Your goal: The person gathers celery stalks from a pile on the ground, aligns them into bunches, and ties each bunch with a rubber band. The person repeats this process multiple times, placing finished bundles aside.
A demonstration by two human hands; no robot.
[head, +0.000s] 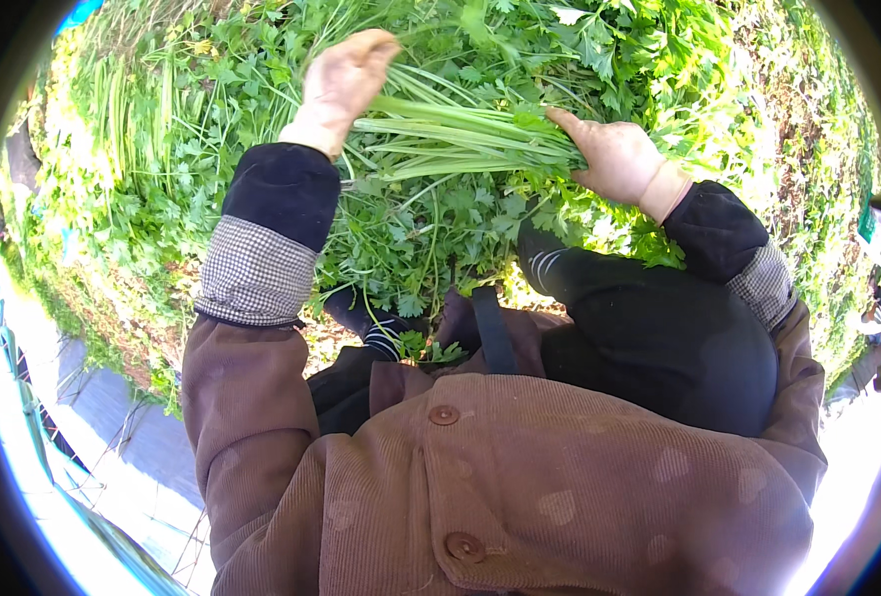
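Note:
My right hand, in a pale thin glove, grips a bunch of leafy green stalks, celery by the look of it. Thumb and fingers close around the leafy end, while the pale stem ends point left. Left of the bunch's upper part, my left hand, also gloved, is curled shut. From its fingertips a blurred leafy stalk appears to run rightward; its fingers partly hide the grip. Below the bunch, more leafy celery covers the ground between my feet.
Cut stalks lie in a row at the left. Dense celery leaves stand at the upper right. My bent knee is close below the right hand. A grey strip and wire mesh border the lower left.

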